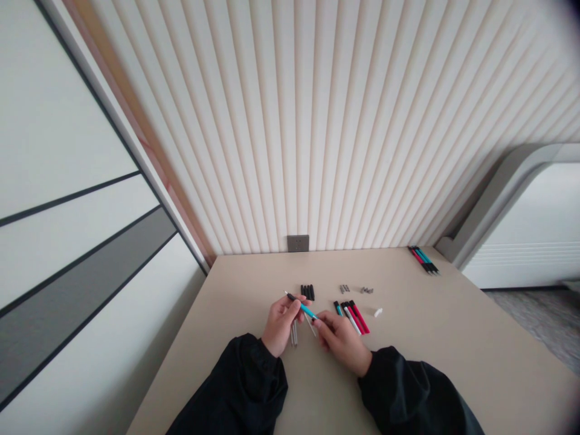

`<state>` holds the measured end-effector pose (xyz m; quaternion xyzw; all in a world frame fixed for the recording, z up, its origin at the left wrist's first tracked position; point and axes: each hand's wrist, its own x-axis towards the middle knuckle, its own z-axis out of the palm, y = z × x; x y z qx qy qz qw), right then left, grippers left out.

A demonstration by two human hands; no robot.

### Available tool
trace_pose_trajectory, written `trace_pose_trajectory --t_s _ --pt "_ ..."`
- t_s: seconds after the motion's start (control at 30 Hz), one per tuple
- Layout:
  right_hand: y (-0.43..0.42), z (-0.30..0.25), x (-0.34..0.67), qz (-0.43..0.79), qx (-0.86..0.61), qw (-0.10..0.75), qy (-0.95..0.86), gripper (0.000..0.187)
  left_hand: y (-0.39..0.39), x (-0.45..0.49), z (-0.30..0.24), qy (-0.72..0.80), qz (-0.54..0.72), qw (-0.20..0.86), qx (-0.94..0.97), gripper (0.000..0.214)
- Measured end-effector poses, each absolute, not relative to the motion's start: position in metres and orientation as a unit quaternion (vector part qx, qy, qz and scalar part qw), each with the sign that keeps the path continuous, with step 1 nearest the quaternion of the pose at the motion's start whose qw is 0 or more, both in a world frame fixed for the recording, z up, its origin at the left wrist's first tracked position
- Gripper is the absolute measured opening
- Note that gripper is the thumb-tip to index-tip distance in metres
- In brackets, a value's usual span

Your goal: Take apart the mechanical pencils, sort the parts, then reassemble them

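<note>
My left hand [281,323] is closed on a blue pen [308,310] with a black front section, its pale tip pointing up and left. The fingers of my right hand [339,339] pinch the pen's dark rear end. Under and beside my hands lie several thin refills [294,334], partly hidden by the left fingers. Just beyond the pen is a row of short black grips [307,292]. To the right of my right hand are blue, white and red pen barrels [357,315] with black ends, side by side.
Small grey metal parts lie in two groups, one nearer the middle [345,289] and one farther right [367,290]. A small white piece [378,312] sits beside the barrels. Several whole pens [423,260] rest at the table's [217,314] far right corner. A wall socket [298,243] is behind.
</note>
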<state>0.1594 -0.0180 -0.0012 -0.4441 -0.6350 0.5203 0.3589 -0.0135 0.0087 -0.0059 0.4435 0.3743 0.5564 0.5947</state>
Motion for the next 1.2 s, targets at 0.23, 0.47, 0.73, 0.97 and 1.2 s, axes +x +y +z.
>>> trace_pose_trajectory --t_s 0.23,0.47,0.73,0.97,1.2 --pt "-0.022 0.001 0.16 0.608 -0.4 0.321 -0.606 0.049 0.006 -0.014 -0.004 0.322 0.539 0.646 0.434 0.03" --pt "-0.019 -0.001 0.16 0.74 -0.337 0.3 -0.498 0.05 0.007 -0.013 -0.007 0.288 0.55 0.684 0.384 0.033" --pt "-0.026 -0.009 0.145 0.486 -0.436 0.39 -0.65 0.046 0.008 -0.011 -0.007 0.324 0.537 0.669 0.399 0.034" --pt "-0.029 -0.008 0.14 0.667 -0.367 0.341 -0.551 0.052 0.007 -0.017 -0.003 0.307 0.512 0.667 0.445 0.035" --pt "-0.027 0.007 0.141 0.524 -0.426 0.349 -0.65 0.052 0.007 -0.014 -0.001 0.328 0.511 0.66 0.443 0.035"
